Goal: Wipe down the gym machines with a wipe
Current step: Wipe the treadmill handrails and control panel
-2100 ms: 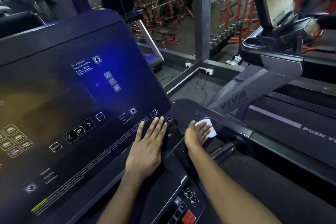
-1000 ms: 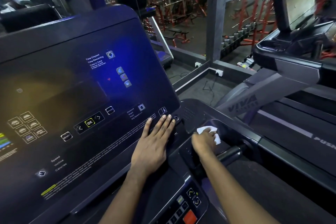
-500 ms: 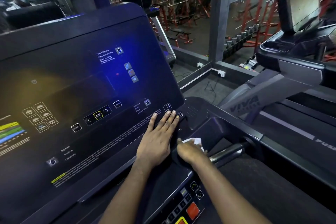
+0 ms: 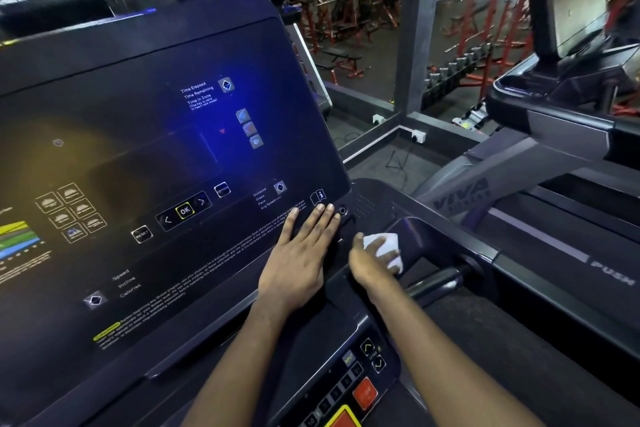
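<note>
**Wipe at work on the right edge of the treadmill console**

Nearest the camera sits one keypad strip with a single red button (image 4: 365, 392). Just beyond it two bare forearms reach forward.

The left hand (image 4: 301, 253) lies flat on the lower right corner of the console panel (image 4: 138, 156). Its fingers are straight and close together and hold nothing, so it seems to serve as a brace.

The right hand (image 4: 370, 263) is just beside it. Its fingers are curled over one bunched white wipe (image 4: 384, 246), pressing it onto the dark moulded ledge at the panel's right edge. Part of the wipe shows past the fingers.

The step in hand looks like scrubbing that ledge and the tray recess (image 4: 426, 236) beside it. The big panel and the keypad appear to be left for later, though whether they are already clean cannot be told.

A likely next move is a firm stroke outward into the recess, then down the one handlebar grip (image 4: 436, 282) to its right. The wipe should be pressed flat so it does not roll, and kept clear of the buttons.

Farther off stands a second treadmill (image 4: 554, 149), making two machines in view. Two white wall sockets (image 4: 417, 136) sit at the floor's edge. Red weight racks (image 4: 346, 10) crowd the hall behind, too many and too dim to count.
</note>
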A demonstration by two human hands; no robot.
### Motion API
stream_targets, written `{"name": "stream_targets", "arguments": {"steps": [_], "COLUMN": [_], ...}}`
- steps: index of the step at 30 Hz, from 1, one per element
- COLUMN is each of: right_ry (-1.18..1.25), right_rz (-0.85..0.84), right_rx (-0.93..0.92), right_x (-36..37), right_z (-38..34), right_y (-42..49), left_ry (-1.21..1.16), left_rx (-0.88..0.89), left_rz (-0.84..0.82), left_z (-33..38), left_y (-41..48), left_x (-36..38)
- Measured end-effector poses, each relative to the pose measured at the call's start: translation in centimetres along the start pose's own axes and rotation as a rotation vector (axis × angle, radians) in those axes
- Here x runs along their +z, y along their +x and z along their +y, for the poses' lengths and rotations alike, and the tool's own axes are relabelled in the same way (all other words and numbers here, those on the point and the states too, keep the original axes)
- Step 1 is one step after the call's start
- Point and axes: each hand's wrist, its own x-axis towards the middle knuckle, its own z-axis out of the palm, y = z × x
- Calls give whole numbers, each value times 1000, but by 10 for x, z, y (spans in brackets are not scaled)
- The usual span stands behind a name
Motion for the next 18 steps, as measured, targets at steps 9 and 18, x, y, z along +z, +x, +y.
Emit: {"name": "stream_targets", "arguments": {"steps": [9,18], "right_ry": [-283,-597], "right_rz": [143,20], "right_rx": [-308,-568], "right_x": [-24,-50], "right_z": [27,16], "right_y": [17,35], "left_ry": [4,18], "left_rx": [-25,-73], "left_rz": [0,15], "left_z": [1,4], "left_y": [0,2], "left_x": [0,-1]}}
